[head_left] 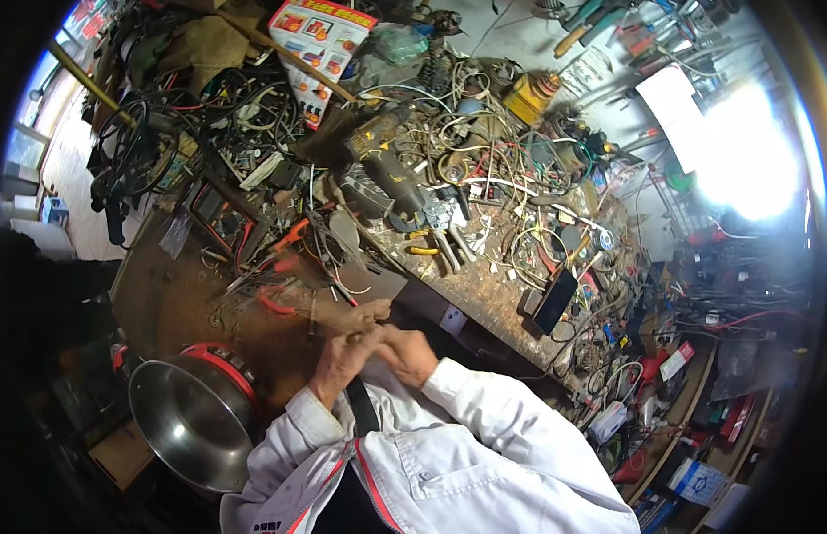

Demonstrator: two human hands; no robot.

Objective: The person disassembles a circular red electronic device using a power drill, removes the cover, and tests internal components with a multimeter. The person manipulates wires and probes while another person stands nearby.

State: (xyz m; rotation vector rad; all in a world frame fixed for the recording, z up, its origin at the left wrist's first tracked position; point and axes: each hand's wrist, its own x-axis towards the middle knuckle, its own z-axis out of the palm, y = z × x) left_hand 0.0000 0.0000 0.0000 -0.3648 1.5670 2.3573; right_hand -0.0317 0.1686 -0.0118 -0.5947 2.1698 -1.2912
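Note:
My left hand (338, 360) and my right hand (410, 352) meet close in front of my white jacket, at the near edge of the workbench (200, 298). Both are closed, fingertips pressed together. Whatever lies between them is hidden or too small to name. Below the hands a black strap (363, 408) runs down over the jacket. Just beyond them are red-handled pliers (275, 300) and several other hand tools. A wire stripper (442, 222) with a yellow grip lies farther off on the bench, beside a worn yellow-and-black power drill (387, 165).
A steel pot (195, 427) with a red-and-black part behind it stands at my left. Tangled cables (177, 116) and parts heap the far bench. A dark phone (556, 301) leans at the right. A bright lamp (751, 151) glares at the far right above cluttered shelves.

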